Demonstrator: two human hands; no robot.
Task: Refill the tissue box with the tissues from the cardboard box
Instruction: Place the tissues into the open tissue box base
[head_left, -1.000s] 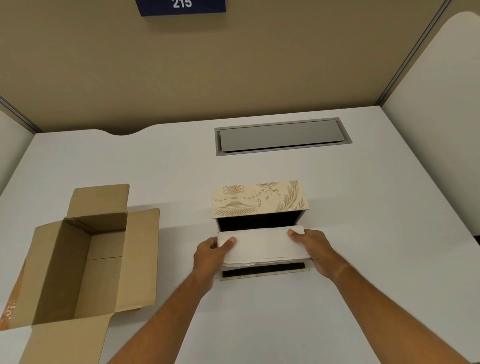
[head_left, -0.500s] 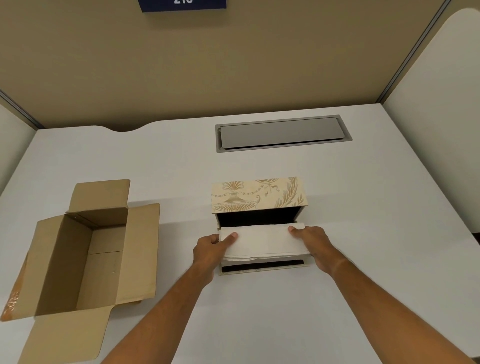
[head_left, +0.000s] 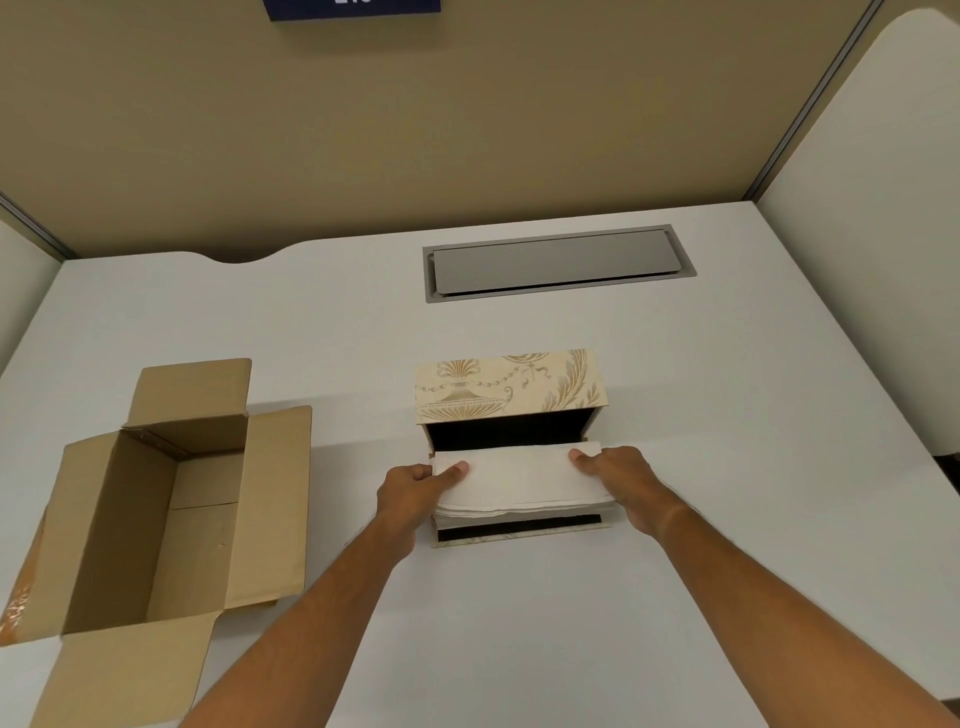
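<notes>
A cream tissue box (head_left: 511, 387) with gold ornament stands in the middle of the white desk, its lid raised and its black inside showing. A white stack of tissues (head_left: 519, 480) sits over the box's opening. My left hand (head_left: 410, 491) grips the stack's left end, thumb on top. At the stack's right end my right hand (head_left: 621, 480) holds it the same way. The brown cardboard box (head_left: 156, 519) lies at the left with all flaps spread, and its inside looks empty.
A grey cable hatch (head_left: 556, 262) is set into the white desk (head_left: 727, 415) behind the tissue box. Beige partition walls close the back, and white panels stand at both sides. A blue sign (head_left: 353, 8) hangs at the top.
Both hands have lowered the tissue stack a little deeper into the tissue box. The view has shifted slightly; the cardboard box has not moved.
</notes>
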